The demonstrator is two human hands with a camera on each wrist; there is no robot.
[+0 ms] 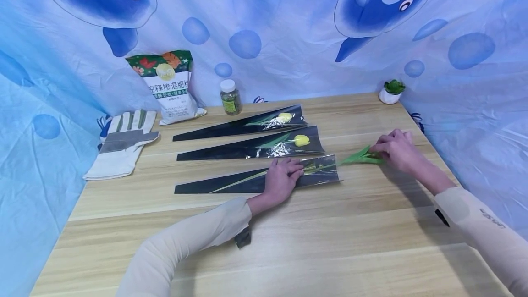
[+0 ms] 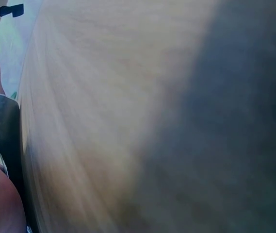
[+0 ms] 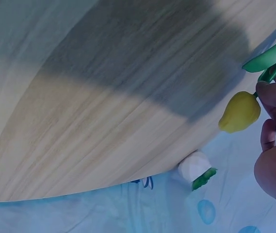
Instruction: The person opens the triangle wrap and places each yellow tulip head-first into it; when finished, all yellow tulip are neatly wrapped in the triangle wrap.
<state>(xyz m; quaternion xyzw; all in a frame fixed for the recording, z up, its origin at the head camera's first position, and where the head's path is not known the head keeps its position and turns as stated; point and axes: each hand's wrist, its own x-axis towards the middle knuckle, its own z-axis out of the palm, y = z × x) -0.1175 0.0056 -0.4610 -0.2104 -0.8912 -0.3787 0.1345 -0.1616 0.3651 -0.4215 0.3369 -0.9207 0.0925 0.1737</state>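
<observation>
Fingers [image 3: 273,94] pinch tulip [image 3: 239,112]; left hand [image 1: 281,178] presses sleeve [image 1: 231,182].

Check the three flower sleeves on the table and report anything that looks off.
The nearest sleeve stands out: its tulip is partly out of the open end, leaves outside, gripped by the right hand, while the left hand presses the sleeve. The other two sleeves hold their flowers fully.
</observation>
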